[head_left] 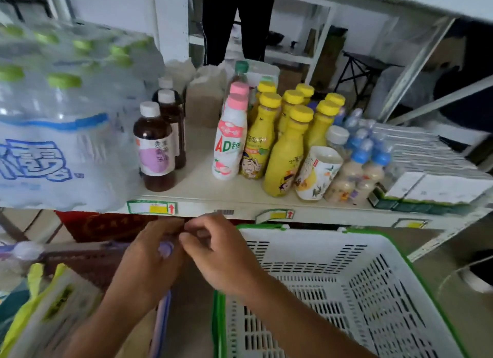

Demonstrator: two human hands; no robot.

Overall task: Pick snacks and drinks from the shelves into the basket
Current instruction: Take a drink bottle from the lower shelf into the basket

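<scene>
My left hand [145, 259] and my right hand [221, 253] meet just below the shelf edge [240, 207], left of the basket. The left hand is closed around a small lavender, round-ended object [165, 249], mostly hidden by fingers. The right hand's curled fingertips touch it at the same spot; whether they grip it I cannot tell. The white basket [306, 253] with a green rim sits at the lower right with nothing in it. On the shelf stand dark tea bottles [156, 147], a pink-capped AD milk bottle [229, 141] and several yellow bottles [286, 152].
A shrink-wrapped pack of water bottles [53, 123] fills the shelf's left. A paper-labelled cup drink [317, 173], small blue-capped bottles [360, 168] and green cartons [426, 192] stand at the right. A person's dark legs [234, 24] stand behind the shelf. Yellow-green bags [40, 304] lie at the lower left.
</scene>
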